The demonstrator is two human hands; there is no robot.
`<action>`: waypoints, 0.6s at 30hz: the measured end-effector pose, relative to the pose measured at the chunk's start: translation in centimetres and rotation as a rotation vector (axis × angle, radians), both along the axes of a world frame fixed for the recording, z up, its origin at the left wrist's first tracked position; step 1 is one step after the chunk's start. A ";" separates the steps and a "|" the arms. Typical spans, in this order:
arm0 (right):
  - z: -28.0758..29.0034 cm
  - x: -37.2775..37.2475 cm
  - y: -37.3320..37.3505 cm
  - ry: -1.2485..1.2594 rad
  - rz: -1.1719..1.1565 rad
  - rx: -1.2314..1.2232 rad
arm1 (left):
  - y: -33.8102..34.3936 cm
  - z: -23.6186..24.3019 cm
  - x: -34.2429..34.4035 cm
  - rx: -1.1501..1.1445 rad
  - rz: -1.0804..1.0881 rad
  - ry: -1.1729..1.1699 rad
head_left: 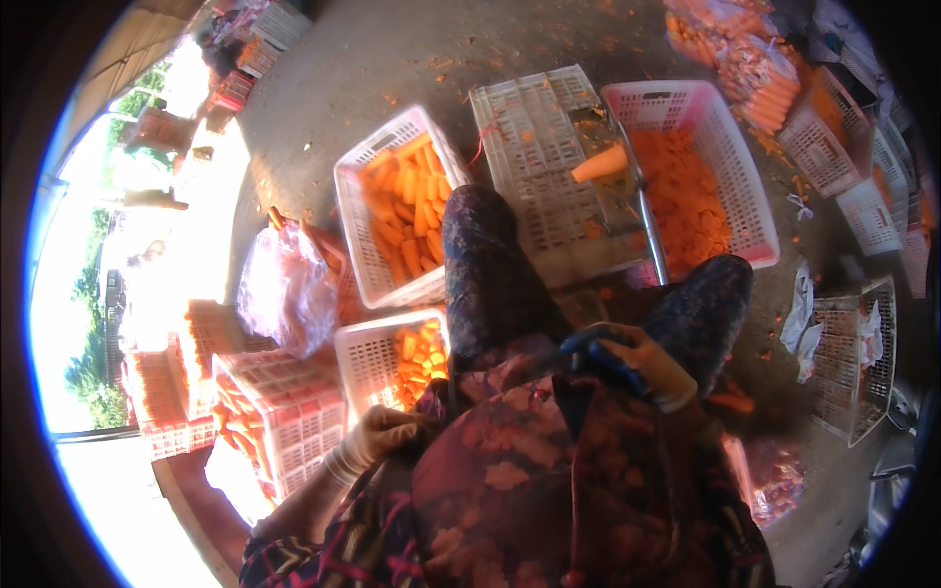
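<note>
Basically, carrot (600,165) lies approx. L-R, thin end L.

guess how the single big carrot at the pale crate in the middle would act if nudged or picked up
The carrot would probably feel stiff, since it looks thick and straight. Its rounded sides suggest it could roll if pushed. The smooth-looking surface hints it may be a bit slippery in the hand.

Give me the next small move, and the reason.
Probably reach the right hand forward to the carrot: it lies on the middle crate beside the metal bar, no hand touches it, and the left hand looks farther away.
</note>
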State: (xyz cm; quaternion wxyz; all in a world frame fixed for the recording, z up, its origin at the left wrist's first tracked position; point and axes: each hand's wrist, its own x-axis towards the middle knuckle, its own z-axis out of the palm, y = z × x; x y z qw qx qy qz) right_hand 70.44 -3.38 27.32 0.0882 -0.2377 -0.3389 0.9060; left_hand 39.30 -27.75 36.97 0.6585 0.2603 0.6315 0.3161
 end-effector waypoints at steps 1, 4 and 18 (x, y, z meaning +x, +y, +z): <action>0.0 0.0 0.0 0.004 0.003 -0.033 | -0.9 0.5 -1.0 -0.025 -0.043 0.111; -0.5 0.2 0.3 -0.029 -0.042 -0.045 | 1.3 1.1 -4.2 0.139 0.015 0.482; 0.3 0.6 0.0 -0.084 -0.092 -0.038 | -8.9 20.4 -17.6 0.587 0.653 2.092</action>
